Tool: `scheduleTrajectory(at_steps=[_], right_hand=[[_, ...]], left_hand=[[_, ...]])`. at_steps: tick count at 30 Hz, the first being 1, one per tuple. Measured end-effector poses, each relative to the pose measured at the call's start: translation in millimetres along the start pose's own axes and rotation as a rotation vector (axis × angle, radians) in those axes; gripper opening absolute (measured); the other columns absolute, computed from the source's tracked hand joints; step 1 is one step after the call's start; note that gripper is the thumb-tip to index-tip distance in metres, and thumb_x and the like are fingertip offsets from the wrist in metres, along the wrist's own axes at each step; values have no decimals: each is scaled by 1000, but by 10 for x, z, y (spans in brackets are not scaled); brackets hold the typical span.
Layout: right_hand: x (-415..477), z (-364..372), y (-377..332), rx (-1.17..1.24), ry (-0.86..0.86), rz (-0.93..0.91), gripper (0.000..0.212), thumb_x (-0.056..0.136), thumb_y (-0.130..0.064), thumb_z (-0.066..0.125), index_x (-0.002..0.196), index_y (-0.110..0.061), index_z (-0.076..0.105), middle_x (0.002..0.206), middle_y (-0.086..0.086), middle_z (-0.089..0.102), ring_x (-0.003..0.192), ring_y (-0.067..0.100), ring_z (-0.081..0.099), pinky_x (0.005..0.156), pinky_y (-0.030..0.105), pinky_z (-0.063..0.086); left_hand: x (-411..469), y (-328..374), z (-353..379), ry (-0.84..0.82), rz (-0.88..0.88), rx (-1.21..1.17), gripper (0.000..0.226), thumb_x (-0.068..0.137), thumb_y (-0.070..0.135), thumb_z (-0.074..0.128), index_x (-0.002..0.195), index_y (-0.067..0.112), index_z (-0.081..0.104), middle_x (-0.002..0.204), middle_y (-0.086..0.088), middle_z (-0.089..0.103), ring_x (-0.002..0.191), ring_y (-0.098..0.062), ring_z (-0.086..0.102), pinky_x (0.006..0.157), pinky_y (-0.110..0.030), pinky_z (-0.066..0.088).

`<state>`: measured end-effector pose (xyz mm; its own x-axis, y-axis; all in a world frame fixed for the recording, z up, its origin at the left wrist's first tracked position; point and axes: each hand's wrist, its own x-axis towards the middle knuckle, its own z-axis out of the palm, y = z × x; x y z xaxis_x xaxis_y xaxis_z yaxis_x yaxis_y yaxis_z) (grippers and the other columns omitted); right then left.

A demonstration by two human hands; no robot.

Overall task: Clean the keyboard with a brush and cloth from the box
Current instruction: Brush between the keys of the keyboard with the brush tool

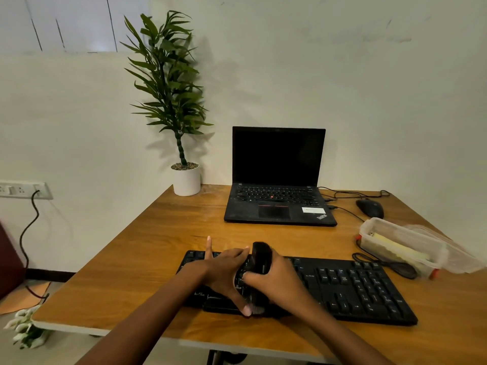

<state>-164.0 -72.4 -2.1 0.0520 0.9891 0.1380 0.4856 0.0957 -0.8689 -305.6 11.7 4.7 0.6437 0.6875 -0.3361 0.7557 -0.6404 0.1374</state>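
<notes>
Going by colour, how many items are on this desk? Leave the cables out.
Black: 4 (laptop, mouse, keyboard, brush)
Clear plastic: 2 (box, and what looks like its lid)
White: 1 (plant pot)
Total: 7

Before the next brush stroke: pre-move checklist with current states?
1. Brush held: ok. The right hand grips the black brush.
2. Keyboard steadied: ok. The left hand rests flat on the keyboard, fingers spread.
3. Bristles on the keys: cannot tell, that spot is blurred.
4. Cloth ready: ok. The box stands open at the right with a yellowish fold, likely the cloth, inside.
5. Stroke path clear: ok. The laptop sits apart, behind the keyboard.
</notes>
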Motion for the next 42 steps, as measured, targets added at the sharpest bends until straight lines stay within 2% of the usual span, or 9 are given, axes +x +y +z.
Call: scheduleTrajectory(at_steps=[7, 12, 17, 20, 24, 29, 33, 39, 42], right_hand=[[376, -393, 0, 65, 110, 56, 35, 77, -22, 73, 103, -21, 49, 89, -10, 54, 82, 6, 54, 62, 11, 40], [334, -211, 91, -19, 148, 28, 27, 75, -16, 72, 93, -13, 52, 81, -2, 58, 72, 12, 58, 55, 12, 45], [266, -181, 40, -37, -27, 88, 20, 74, -16, 70, 86, -5, 58, 81, 11, 65, 71, 26, 65, 57, 31, 51], [442, -262, -19, -37, 81, 117, 17, 76, -19, 70, 81, -13, 55, 76, 4, 63, 58, 17, 61, 51, 27, 50], [356, 0, -18, -62, 144, 58, 20, 72, -20, 71, 78, -19, 52, 78, 1, 61, 71, 17, 62, 69, 38, 56], [309, 34, -78, -38, 6, 134, 16, 75, -22, 68, 75, -14, 54, 71, 4, 63, 52, 16, 58, 46, 26, 46], [457, -12, -67, -15, 225, 85, 20, 77, -24, 70, 85, -10, 58, 74, 6, 66, 53, 17, 61, 52, 30, 52], [117, 173, -109, -27, -40, 106, 18, 75, -21, 68, 74, -18, 51, 68, -2, 59, 57, 13, 58, 46, 21, 45], [359, 4, -142, -44, 53, 105, 18, 78, -25, 68, 79, -17, 52, 74, 2, 64, 53, 14, 60, 43, 21, 46]], left_hand=[[-239, -320, -16, 2, -93, 81, 130, 66, 68, 69, 140, 34, -32, 158, 1, -14, 145, -23, -15, 93, -68, -30], [-234, -363, -1, 17, -93, 65, 129, 65, 67, 70, 140, 37, -31, 159, -2, -3, 146, -25, -7, 91, -65, -33], [-207, -384, 11, 34, -88, 85, 131, 64, 69, 70, 140, 36, -31, 158, -3, 1, 146, -24, -4, 92, -66, -32], [-197, -381, 6, 22, -91, 90, 131, 63, 70, 69, 141, 35, -30, 159, -3, 0, 146, -24, -4, 92, -66, -33], [-213, -381, 23, 40, -93, 89, 130, 64, 69, 69, 142, 33, -29, 158, -3, 3, 146, -24, -3, 91, -63, -34], [-248, -369, 29, 55, -97, 76, 129, 65, 68, 69, 144, 31, -27, 158, -2, 2, 146, -24, -4, 92, -63, -34], [-264, -362, 23, 59, -102, 76, 129, 65, 68, 69, 144, 31, -26, 158, -1, 1, 146, -24, -4, 91, -62, -34], [-253, -377, 43, 66, -95, 93, 129, 66, 69, 68, 144, 29, -26, 158, -4, 3, 146, -25, -3, 89, -62, -35], [-256, -369, 39, 63, -102, 83, 129, 65, 69, 68, 145, 30, -26, 158, -3, 3, 146, -25, -3, 92, -64, -34]])
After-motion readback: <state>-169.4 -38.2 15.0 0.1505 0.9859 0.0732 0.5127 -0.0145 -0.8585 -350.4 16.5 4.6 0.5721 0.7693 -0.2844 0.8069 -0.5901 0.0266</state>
